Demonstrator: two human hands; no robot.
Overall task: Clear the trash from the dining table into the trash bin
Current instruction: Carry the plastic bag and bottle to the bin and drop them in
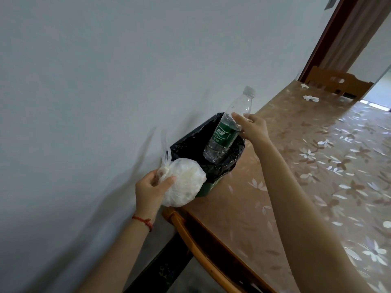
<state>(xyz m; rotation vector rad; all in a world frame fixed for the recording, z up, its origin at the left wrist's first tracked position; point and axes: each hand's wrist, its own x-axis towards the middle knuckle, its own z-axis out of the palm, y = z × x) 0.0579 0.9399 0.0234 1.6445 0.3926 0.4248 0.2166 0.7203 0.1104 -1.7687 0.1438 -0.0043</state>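
A green trash bin (206, 190) lined with a black bag (190, 142) stands between the white wall and the table edge. My right hand (252, 129) grips a clear plastic bottle (225, 136) with a green label and white cap, held upright over the bin's opening, its base inside the rim. My left hand (151, 190) holds a knotted white plastic bag (184, 182) of trash just left of the bin, touching its near rim. Two crumpled tissues (311, 98) (304, 85) lie at the table's far end.
The dining table (306, 176) carries a brown floral cover. A wooden chair back (203, 240) sits at the near edge, another chair (336, 81) at the far end. A doorway frame (330, 37) rises at the upper right.
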